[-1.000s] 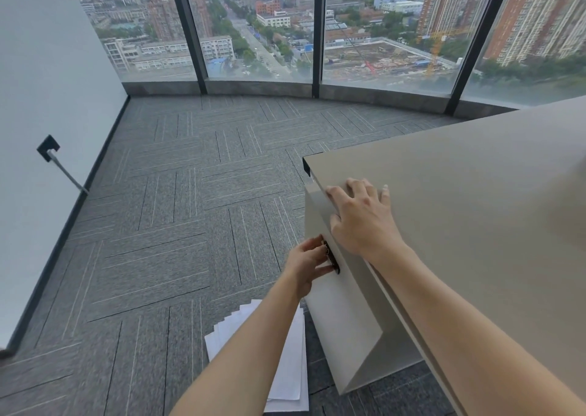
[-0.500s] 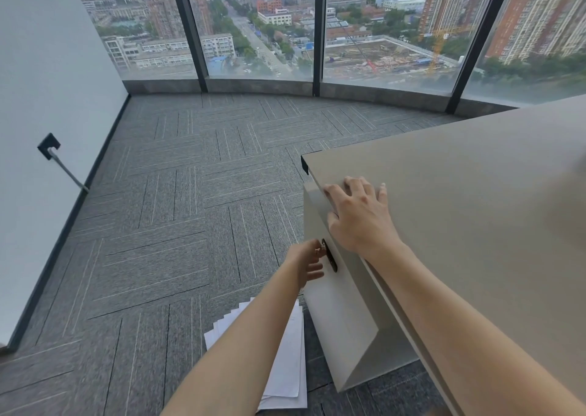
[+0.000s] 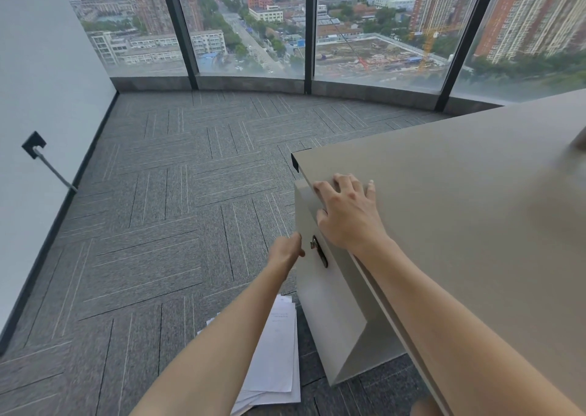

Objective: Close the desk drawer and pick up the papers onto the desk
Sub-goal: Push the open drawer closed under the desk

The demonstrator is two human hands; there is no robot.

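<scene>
Your right hand [image 3: 348,217] lies flat, fingers spread, on the desk [image 3: 459,209] edge; your left hand [image 3: 287,251], fingers loosely curled, empty, hovers beside the drawer handle [image 3: 319,251]; papers [image 3: 272,361] lie on the carpet [image 3: 158,225] near left.

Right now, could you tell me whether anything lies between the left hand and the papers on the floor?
Nothing visible does: the left hand hangs open above the papers, with only carpet around them.

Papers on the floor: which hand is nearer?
Left. The left hand is at the drawer front, above the papers; the right hand rests higher, on the desk edge.
</scene>
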